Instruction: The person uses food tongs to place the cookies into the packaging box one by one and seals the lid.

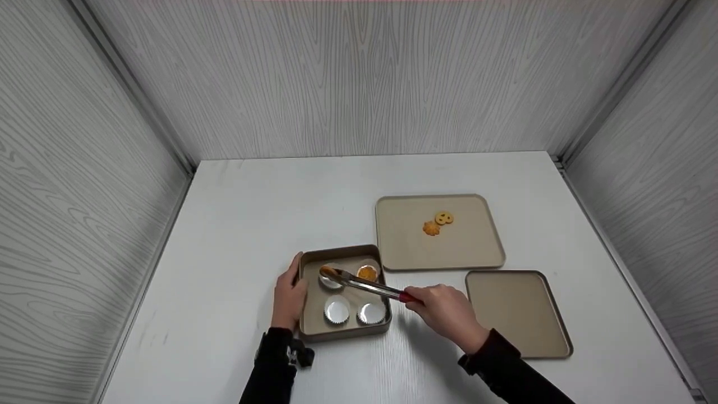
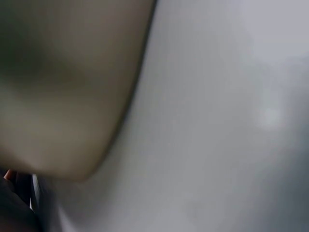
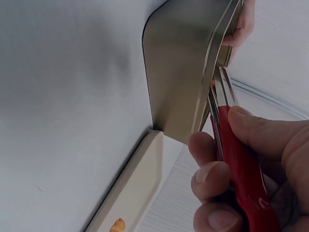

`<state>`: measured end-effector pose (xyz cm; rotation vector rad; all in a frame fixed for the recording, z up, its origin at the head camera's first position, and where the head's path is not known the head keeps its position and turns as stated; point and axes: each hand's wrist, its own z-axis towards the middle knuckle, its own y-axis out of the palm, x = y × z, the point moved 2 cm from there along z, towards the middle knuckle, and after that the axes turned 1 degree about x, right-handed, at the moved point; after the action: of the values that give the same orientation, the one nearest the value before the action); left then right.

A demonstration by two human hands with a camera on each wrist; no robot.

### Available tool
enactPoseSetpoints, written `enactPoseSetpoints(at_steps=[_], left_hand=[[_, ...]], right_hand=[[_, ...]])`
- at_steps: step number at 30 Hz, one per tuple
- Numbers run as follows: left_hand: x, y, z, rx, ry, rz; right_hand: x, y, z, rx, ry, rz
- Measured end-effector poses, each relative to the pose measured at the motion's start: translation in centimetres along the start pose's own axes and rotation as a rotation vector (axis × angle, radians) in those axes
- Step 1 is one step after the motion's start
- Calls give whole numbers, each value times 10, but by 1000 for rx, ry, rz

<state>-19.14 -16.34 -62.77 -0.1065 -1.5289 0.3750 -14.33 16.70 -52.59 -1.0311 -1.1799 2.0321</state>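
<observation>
The right grip [image 1: 443, 308] squeezes tongs [image 1: 371, 287] with a cookie [image 1: 328, 272] over one cup [image 1: 332, 284], bottom middle; the left grip [image 1: 289, 298] holds the tin [image 1: 343, 336]. Another cup [image 1: 374, 266] looks filled, two [image 1: 336, 310] bare. Two cookies [image 1: 431, 228] remain, right of middle.

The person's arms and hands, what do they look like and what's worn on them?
Both arms are in black sleeves reaching the wrists. The left hand and right hand are bare, without gloves. A small black device sticks out beside the left cuff; no cable can be made out.
</observation>
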Motion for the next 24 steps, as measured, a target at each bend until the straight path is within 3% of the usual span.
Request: enactPoseSetpoints(at_steps=[24], left_hand=[[0, 0, -1, -1, 2, 18]], right_hand=[[2, 0, -2, -14, 16, -21]])
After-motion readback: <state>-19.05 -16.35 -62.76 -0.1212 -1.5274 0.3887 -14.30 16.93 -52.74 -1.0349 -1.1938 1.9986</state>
